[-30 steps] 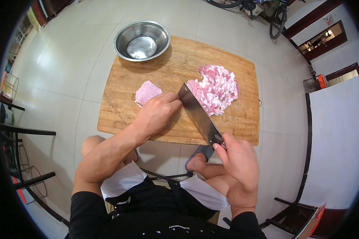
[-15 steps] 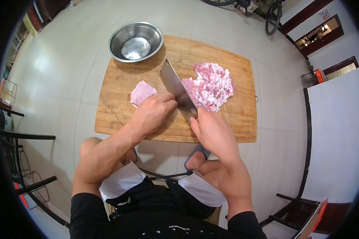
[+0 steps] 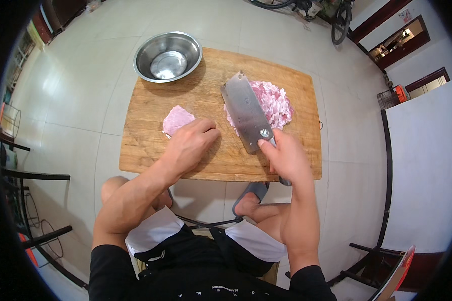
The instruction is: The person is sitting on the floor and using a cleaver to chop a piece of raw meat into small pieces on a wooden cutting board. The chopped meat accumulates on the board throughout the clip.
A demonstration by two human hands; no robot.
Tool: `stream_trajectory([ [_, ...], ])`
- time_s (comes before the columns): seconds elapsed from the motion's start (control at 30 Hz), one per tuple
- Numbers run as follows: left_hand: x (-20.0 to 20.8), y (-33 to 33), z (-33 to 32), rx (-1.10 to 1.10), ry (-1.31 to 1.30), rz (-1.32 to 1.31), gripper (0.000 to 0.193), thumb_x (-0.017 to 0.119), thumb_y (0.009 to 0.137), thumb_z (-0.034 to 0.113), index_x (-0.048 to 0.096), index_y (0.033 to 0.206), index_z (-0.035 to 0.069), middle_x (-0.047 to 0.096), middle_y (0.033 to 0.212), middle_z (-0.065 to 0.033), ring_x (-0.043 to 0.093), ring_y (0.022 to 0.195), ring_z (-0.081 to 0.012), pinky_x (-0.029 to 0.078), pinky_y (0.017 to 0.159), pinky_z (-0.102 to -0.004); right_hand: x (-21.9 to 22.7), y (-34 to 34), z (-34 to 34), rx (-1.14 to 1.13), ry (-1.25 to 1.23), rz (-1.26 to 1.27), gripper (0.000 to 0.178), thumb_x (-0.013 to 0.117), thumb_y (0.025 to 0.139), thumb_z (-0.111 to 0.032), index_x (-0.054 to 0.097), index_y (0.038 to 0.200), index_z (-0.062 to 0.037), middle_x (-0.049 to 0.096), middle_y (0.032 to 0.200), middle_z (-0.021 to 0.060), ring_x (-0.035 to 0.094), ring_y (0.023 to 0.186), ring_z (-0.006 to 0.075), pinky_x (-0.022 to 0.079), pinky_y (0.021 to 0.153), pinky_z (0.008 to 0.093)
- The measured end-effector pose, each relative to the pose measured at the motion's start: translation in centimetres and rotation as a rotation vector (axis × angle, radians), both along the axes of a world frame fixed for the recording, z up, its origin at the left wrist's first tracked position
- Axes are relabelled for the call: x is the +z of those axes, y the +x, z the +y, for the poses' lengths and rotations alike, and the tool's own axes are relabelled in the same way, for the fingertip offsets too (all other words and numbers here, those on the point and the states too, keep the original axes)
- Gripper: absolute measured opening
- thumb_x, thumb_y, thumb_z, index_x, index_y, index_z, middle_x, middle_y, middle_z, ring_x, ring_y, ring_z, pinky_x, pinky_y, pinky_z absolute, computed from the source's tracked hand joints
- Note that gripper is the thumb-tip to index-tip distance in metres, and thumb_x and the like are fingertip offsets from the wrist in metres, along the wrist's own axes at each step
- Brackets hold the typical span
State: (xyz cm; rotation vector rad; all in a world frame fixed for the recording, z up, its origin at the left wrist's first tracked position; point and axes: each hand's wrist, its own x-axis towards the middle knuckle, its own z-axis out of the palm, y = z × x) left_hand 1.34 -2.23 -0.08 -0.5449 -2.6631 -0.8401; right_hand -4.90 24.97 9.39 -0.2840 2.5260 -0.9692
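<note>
- I see the right grip (image 3: 288,153) clenched around the cleaver (image 3: 246,113), its blade partly hiding the sliced meat (image 3: 278,105) on the wooden board (image 3: 150,155).
- The left grip (image 3: 192,141) curls by 1 meat chunk (image 3: 177,119); I can't tell if it's grasping.
- Steel bowl (image 3: 191,54): far left corner.

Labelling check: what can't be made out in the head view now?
Sliced meat, head view: partly hidden behind the cleaver.
Cleaver handle, head view: mostly covered by the right hand.
Anything under the left hand, head view: that hand covers it.
Bicycle, head view: cut off by the top edge.
</note>
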Motion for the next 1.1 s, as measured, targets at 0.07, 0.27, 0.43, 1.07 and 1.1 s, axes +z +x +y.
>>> stream_trajectory([
  [0.07, -0.2, 0.0, 0.1, 0.002, -0.018, 0.054, 0.023, 0.065, 0.093, 0.007, 0.072, 0.115, 0.003, 0.068, 0.112, -0.0125, 0.072, 0.105, -0.0336, 0.061, 0.089, -0.0443, 0.1, 2.2, 0.3, 0.097, 0.142, 0.252, 0.026, 0.074, 0.105, -0.024, 0.069, 0.106, 0.0012, 0.074, 0.077, 0.0214, 0.074, 0.068, 0.0429, 0.057, 0.063, 0.0543],
  [0.27, 0.0, 0.1, 0.1, 0.01, -0.039, 0.071, 0.022, 0.065, 0.093, 0.007, 0.071, 0.114, 0.004, 0.069, 0.109, -0.0126, 0.073, 0.104, -0.0332, 0.062, 0.089, -0.0443, 2.1, 5.9, 0.5, 0.181, 0.245, 0.288, 0.025, 0.073, 0.106, -0.025, 0.066, 0.1, -0.0011, 0.074, 0.081, 0.0259, 0.073, 0.078, 0.0508, 0.056, 0.068, 0.0594],
  [0.43, -0.2, 0.0, 0.0, 0.005, -0.053, 0.059, 0.022, 0.064, 0.093, 0.007, 0.071, 0.114, 0.004, 0.07, 0.11, -0.0129, 0.073, 0.104, -0.0337, 0.062, 0.09, -0.0441, 2.9, 7.3, 1.0, 0.231, 0.206, 0.314, 0.023, 0.071, 0.106, -0.021, 0.061, 0.096, -0.0031, 0.073, 0.077, 0.0233, 0.071, 0.071, 0.0496, 0.055, 0.065, 0.0588],
  [1.07, 0.0, 0.0, 0.1, 0.0, 0.024, 0.05, 0.01, 0.066, 0.094, 0.007, 0.07, 0.102, 0.003, 0.068, 0.1, -0.0138, 0.072, 0.102, -0.0358, 0.061, 0.089, -0.0466, 3.8, 6.7, -2.1, 0.26, 0.144, 0.287, 0.026, 0.062, 0.111, -0.022, 0.066, 0.102, 0.0022, 0.073, 0.087, 0.0301, 0.072, 0.089, 0.0539, 0.056, 0.08, 0.0629],
  [1.1, 0.0, 0.1, 0.0, 0.001, 0.016, 0.042, 0.01, 0.066, 0.094, 0.007, 0.07, 0.102, 0.003, 0.068, 0.101, -0.0136, 0.072, 0.102, -0.0358, 0.061, 0.089, -0.0465, 3.7, 6.2, -2.8, 0.257, 0.177, 0.259, 0.026, 0.062, 0.111, -0.022, 0.066, 0.103, 0.0028, 0.074, 0.088, 0.0306, 0.072, 0.091, 0.054, 0.057, 0.081, 0.0629],
])
